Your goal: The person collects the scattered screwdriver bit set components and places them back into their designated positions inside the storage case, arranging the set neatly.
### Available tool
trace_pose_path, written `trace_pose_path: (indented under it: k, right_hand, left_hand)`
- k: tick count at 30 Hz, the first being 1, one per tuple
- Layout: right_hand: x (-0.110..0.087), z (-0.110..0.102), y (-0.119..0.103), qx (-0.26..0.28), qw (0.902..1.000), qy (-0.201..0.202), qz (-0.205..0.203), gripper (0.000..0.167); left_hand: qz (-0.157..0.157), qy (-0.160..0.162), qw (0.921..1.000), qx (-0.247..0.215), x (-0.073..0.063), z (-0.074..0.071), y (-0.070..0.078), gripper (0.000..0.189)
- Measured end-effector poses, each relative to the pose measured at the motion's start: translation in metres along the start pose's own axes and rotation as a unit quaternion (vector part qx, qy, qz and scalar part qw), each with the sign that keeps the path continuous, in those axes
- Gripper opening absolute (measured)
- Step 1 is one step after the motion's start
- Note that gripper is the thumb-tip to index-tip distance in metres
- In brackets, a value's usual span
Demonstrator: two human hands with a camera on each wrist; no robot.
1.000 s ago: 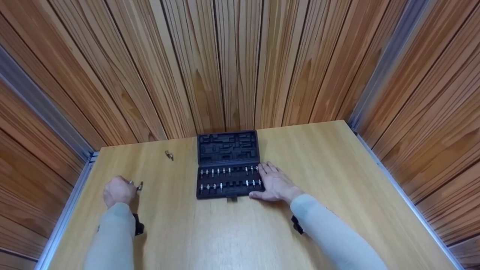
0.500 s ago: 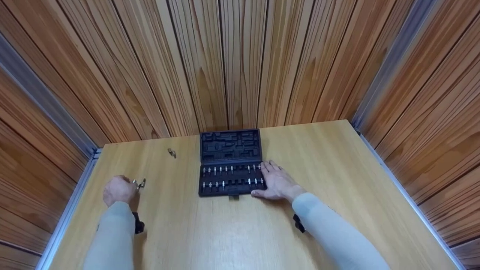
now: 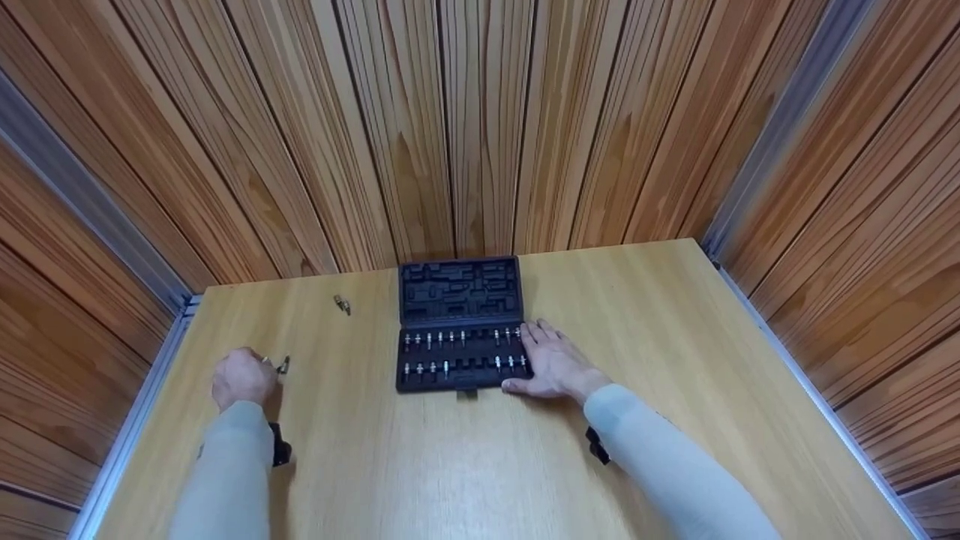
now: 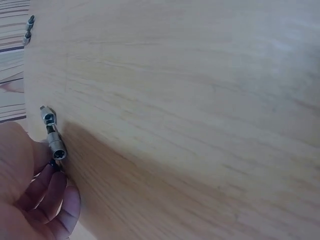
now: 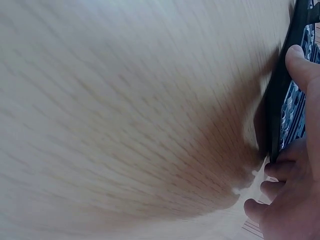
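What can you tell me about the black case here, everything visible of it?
The black case looks like moulded plastic and lies open on the table. Its lid is folded back towards the wall, showing shaped recesses. The base holds two rows of small silvery metal pieces, each row broken by a gap. A small tab juts from the near edge. The right hand rests against its right side, thumb at the near corner.

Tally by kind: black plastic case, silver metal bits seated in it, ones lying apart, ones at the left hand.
Black plastic case: 1
Silver metal bits seated in it: 16 visible
Bits lying apart: 2
Bits at the left hand: at least 2
Total: at least 21
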State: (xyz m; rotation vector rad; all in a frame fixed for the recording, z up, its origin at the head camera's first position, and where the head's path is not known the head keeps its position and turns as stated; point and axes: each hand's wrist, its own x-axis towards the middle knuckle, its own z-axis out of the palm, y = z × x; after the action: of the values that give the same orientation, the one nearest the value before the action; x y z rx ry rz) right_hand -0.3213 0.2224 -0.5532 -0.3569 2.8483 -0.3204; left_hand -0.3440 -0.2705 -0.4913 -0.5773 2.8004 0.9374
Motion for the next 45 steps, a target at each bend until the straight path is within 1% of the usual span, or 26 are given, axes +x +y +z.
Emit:
trace_pose_path:
  k: [4, 9, 14, 17, 19, 21, 27, 29, 32, 35, 38, 39, 41, 43, 45]
  right_hand:
    - [0.0, 0.001, 0.001, 0.004, 1.0, 0.002, -0.001, 0.12]
    - [0.001, -0.002, 0.001, 0.006, 1.0, 0.003, 0.003, 0.119]
    - [0.004, -0.002, 0.0, -0.002, 1.0, 0.001, -0.005, 0.121]
    - [0.005, 0.001, 0.001, -0.006, 1.0, 0.001, -0.004, 0.123]
    - [0.004, 0.002, 0.002, -0.004, 1.0, 0.006, -0.003, 0.124]
    - [0.003, 0.004, 0.004, -0.005, 0.9999, 0.011, -0.003, 0.125]
    - [0.003, 0.008, 0.006, -0.025, 0.9993, 0.025, -0.009, 0.128]
    - [0.003, 0.009, 0.007, -0.027, 0.9992, 0.026, -0.01, 0.128]
    - [0.003, 0.011, 0.008, -0.027, 0.9992, 0.027, -0.008, 0.129]
    - [0.002, 0.01, 0.007, -0.024, 0.9994, 0.023, -0.005, 0.129]
    - [0.003, 0.009, 0.006, -0.019, 0.9996, 0.018, -0.005, 0.129]
    - [0.003, 0.009, 0.005, -0.018, 0.9997, 0.017, -0.005, 0.129]
    - [0.003, 0.009, 0.005, -0.018, 0.9997, 0.016, -0.007, 0.129]
    - [0.003, 0.009, 0.004, -0.02, 0.9997, 0.015, -0.008, 0.129]
    - [0.003, 0.009, 0.004, -0.02, 0.9996, 0.016, -0.01, 0.129]
  left_hand:
    - [-0.001, 0.005, 0.9999, -0.008, 0.001, -0.002, 0.002, 0.038]
    - [0.011, 0.01, 0.9995, -0.028, 0.004, -0.006, 0.009, 0.039]
    - [0.014, 0.005, 0.998, -0.061, 0.003, -0.008, 0.015, 0.041]
    - [0.013, -0.008, 0.9964, -0.084, 0.002, -0.006, 0.022, 0.042]
    - [0.014, -0.018, 0.995, -0.097, 0.002, -0.003, 0.027, 0.043]
    - [0.015, -0.025, 0.9941, -0.104, 0.006, 0.002, 0.029, 0.044]
    - [0.032, -0.017, 0.996, -0.082, 0.032, 0.026, 0.029, 0.04]
    - [0.043, -0.012, 0.9956, -0.083, 0.035, 0.032, 0.031, 0.039]
    - [0.053, -0.006, 0.9949, -0.086, 0.033, 0.039, 0.036, 0.037]
    - [0.073, 0.008, 0.9944, -0.077, 0.028, 0.045, 0.04, 0.035]
    - [0.084, 0.014, 0.9938, -0.071, 0.024, 0.049, 0.043, 0.033]
    - [0.086, 0.012, 0.9936, -0.073, 0.023, 0.05, 0.044, 0.032]
    - [0.08, -0.007, 0.993, -0.087, 0.023, 0.051, 0.047, 0.033]
    - [0.08, -0.021, 0.9921, -0.095, 0.022, 0.053, 0.049, 0.032]
    - [0.085, -0.023, 0.9915, -0.096, 0.021, 0.055, 0.052, 0.031]
